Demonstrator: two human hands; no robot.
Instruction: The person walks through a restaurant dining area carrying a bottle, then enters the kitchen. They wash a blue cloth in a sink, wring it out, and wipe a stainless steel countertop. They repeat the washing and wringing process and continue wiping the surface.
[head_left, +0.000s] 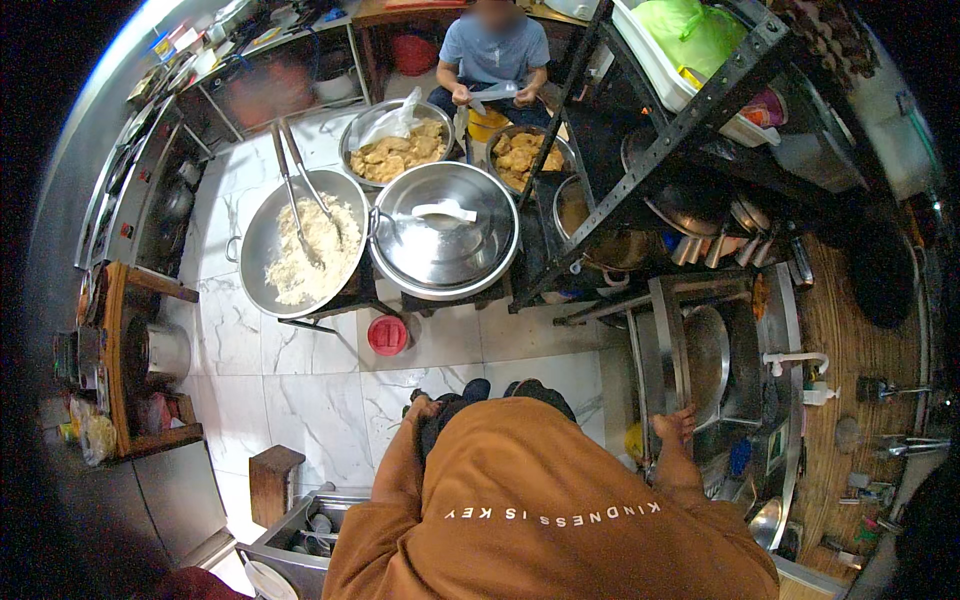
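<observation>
My left hand (426, 407) is low beside my dark-clad leg, its fingers curled around a small dark thing (418, 393) too unclear to name. My right hand (676, 425) is out to the side at the metal edge of a sink unit (681, 360), fingers apart and nothing seen in it. A wide metal pan (255, 262) before me holds cooked rice (289, 262) and long-handled tongs (285, 169). Against its right side stands a large pot with a shiny lid (450, 244). Behind are two bowls of pale, coated-looking food pieces (401, 154) (529, 154).
A seated person (495, 60) across from me holds a clear plastic bag (495, 91). On the floor is a red round container (388, 335). A black metal rack (667, 150) rises at the right; a wooden stool (277, 480) and metal basin (300, 517) are at lower left.
</observation>
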